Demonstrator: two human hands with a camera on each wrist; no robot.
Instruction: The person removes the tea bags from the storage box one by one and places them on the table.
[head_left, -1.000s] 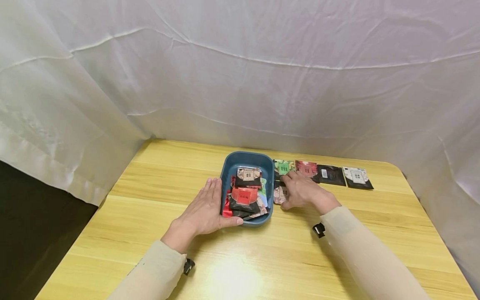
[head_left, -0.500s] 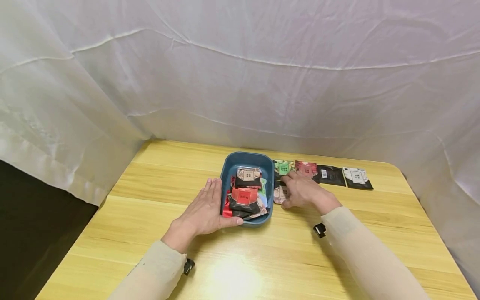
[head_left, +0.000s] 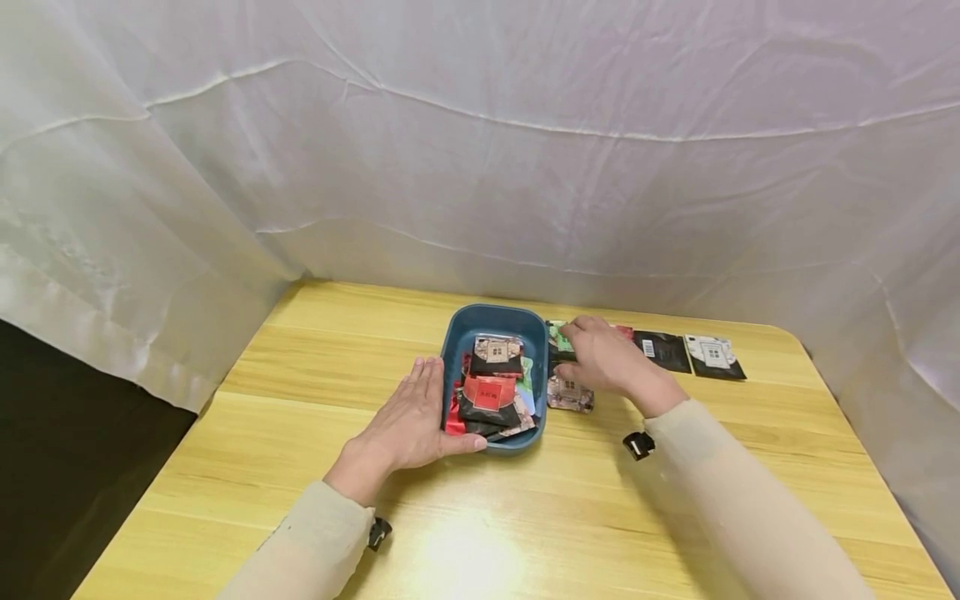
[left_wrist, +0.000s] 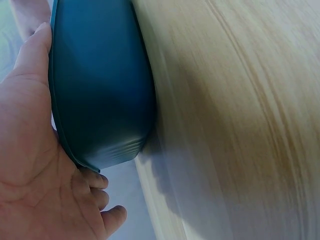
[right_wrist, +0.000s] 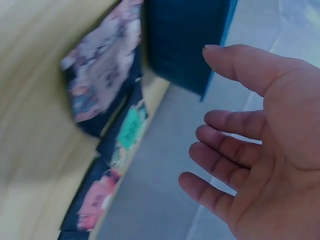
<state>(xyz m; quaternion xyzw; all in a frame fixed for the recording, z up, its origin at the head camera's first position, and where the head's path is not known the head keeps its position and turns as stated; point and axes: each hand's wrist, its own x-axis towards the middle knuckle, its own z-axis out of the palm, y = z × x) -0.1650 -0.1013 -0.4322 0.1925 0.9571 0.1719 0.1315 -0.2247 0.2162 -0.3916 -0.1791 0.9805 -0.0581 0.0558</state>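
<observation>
Head view: the left hand [head_left: 408, 421], unclenched and straight-fingered, rests against the left side of a blue bin [head_left: 495, 316] holding sachets [head_left: 487, 393]. Just right lies a floral sachet [head_left: 572, 395]; beyond, the right hand [head_left: 606, 360] (grip released) hovers near a green sachet [head_left: 557, 334] in the far row [head_left: 662, 352].

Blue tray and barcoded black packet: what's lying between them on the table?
The head view shows a green packet and a red packet, both partly hidden by the right hand.
</observation>
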